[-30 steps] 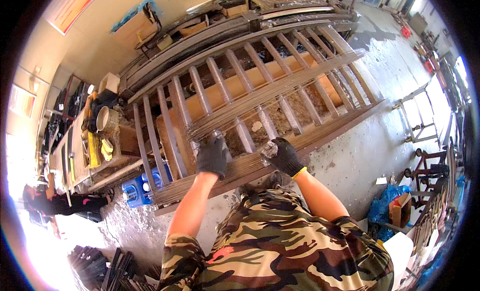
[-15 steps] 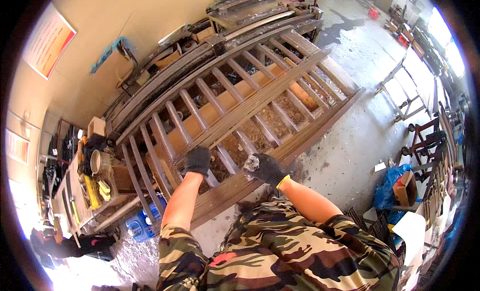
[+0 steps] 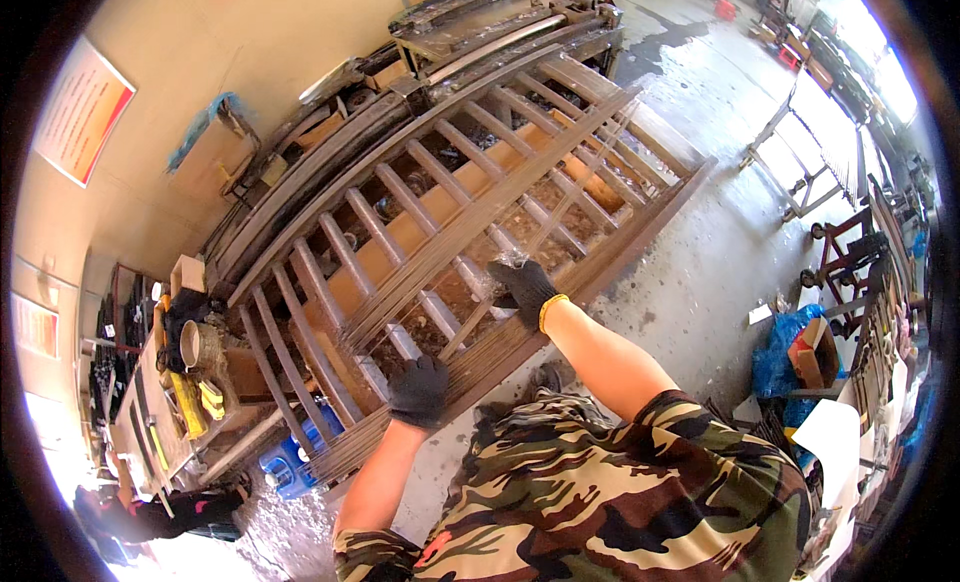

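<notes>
My left hand (image 3: 418, 392), in a black glove, is closed at the near edge of a slatted metal rack. Its fingers meet the near end of a thin long strip (image 3: 580, 190), which slants up across the slats and passes beside my other hand. My right hand (image 3: 522, 294), in a black glove with a yellow cuff, is closed around a crumpled silvery wad (image 3: 508, 257) over the rack's middle. A bundle of similar long strips (image 3: 400, 290) lies across the slats (image 3: 370, 218). More strips (image 3: 500, 367) lie along the rack's near edge.
Blue plastic jugs (image 3: 290, 467) stand under the rack's left end. A cluttered bench (image 3: 150, 422) is farther left. To the right are a wheeled metal frame (image 3: 800, 182), a blue bag (image 3: 775, 357) and a cardboard box (image 3: 815, 352). A wall closes the far left.
My left hand has moved toward me from the strip bundle to the rack's near edge, and one strip now slants away from the bundle. My right hand has shifted slightly farther away.
</notes>
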Tool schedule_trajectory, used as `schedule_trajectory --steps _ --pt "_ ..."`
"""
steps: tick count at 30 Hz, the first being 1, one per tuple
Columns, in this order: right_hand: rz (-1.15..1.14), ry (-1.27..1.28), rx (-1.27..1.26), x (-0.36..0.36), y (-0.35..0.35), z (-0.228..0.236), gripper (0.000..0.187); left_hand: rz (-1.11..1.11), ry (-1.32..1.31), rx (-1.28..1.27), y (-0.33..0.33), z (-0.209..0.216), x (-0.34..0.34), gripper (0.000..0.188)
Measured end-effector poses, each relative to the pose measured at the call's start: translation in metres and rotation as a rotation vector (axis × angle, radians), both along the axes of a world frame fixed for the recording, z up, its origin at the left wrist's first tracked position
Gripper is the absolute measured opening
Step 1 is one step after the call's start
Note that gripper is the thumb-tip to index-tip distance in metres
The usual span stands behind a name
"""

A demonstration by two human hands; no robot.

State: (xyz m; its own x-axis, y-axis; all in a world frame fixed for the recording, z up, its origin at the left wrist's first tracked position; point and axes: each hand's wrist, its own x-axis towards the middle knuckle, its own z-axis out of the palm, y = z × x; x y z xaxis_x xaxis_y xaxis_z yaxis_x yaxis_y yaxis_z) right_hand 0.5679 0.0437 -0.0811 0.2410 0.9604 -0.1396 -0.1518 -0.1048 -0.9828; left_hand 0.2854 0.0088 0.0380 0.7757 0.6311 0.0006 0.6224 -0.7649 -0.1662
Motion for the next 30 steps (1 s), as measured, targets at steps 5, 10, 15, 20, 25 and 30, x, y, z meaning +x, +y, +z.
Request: schedule_trajectory --steps 5,10,15,20,25,30 --pt "-0.025 0.300 -0.271 -0.008 0.014 0.038 0.032 0.171 -0.016 0.123 0.045 -0.025 -0.006 0.014" --pt "-0.122 0.610 -0.277 -0.011 0.008 0.069 0.037 0.241 0.021 0.078 0.066 -0.036 -0.009 0.015" --pt "-0.029 0.499 -0.267 -0.020 0.003 0.081 0.029 0.019 0.047 0.155 0.041 -0.029 -0.014 0.012" --pt "-0.120 0.434 -0.240 -0.026 -0.017 0.111 0.038 0.392 0.067 -0.123 -0.001 0.031 -0.011 0.024" --pt "-0.046 0.427 -0.241 -0.012 -0.031 0.100 0.030 0.655 -1.048 -0.597 -0.041 0.004 -0.113 0.042" --pt "-0.034 0.561 -0.091 -0.038 -0.058 0.102 0.018 0.851 -1.000 -1.334 -0.045 0.045 -0.067 0.030"
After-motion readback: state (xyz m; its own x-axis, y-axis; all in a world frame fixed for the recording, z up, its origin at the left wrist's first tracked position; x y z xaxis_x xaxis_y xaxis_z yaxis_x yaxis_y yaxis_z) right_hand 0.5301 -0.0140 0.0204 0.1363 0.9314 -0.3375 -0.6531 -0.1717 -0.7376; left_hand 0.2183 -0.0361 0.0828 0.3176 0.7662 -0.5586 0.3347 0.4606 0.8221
